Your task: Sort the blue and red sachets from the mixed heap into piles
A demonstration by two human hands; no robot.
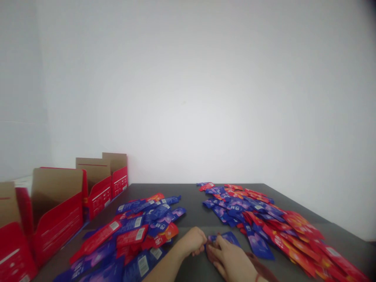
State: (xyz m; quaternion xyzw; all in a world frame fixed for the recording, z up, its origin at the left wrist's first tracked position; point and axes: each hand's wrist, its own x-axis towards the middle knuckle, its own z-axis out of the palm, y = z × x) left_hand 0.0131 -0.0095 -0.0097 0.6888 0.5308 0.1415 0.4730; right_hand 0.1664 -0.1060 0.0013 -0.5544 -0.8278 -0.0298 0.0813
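My left hand [192,241] is closed, its fingers curled in a pinch near the middle front of the table. What it pinches, if anything, is hidden behind the fingers. Just to its right, my right hand [226,256] has bent fingers closed over a blue packet [231,237], which shows beyond the knuckles. A narrow gap separates the two hands. Left of my left forearm lies a loose pile of red and blue packets [136,223]. A larger mixed pile of packets [258,215] spreads to the right of my right hand.
Open red cardboard boxes [58,219] stand in a row along the table's left side, their brown flaps raised. The dark table [190,211] runs back to a white wall [188,98]. Red and orange packets [305,243] reach toward the right front.
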